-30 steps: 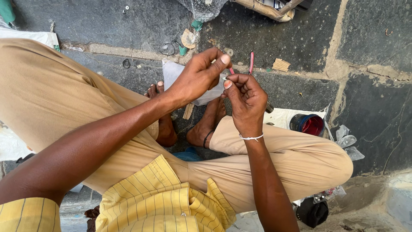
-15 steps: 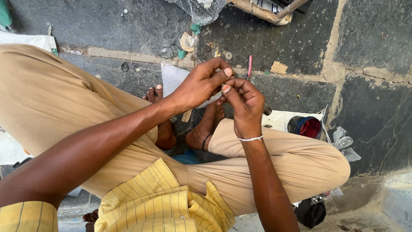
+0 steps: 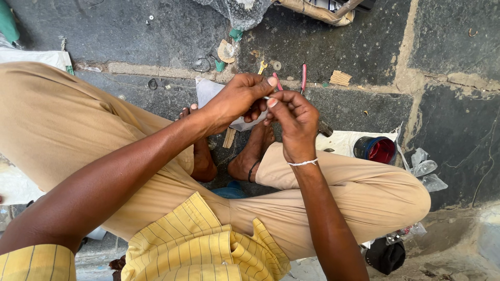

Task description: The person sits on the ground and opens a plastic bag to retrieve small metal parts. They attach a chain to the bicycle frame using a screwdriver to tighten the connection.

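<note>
Hands meet above crossed legs: left hand (image 3: 237, 99) and right hand (image 3: 292, 117) pinch thin pale rod (image 3: 266, 98) between fingertips. Red-handled pliers (image 3: 303, 78) lie unused on stone floor (image 3: 364, 52). Work appears mid-stage.

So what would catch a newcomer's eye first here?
Both hands meet at centre frame: the left hand and right hand pinch a small thin piece over crossed legs. To the right, a small tub of red paint stands on the dark stone floor.

Makeshift floor workshop on dark stone slabs (image 3: 442, 47): red-handled pliers (image 3: 303, 78), washers (image 3: 276, 65), wood scraps (image 3: 340, 78), a pot of red paint (image 3: 376, 149) and plastic wrappings (image 3: 424, 169) scattered around bare feet (image 3: 255, 151).
</note>
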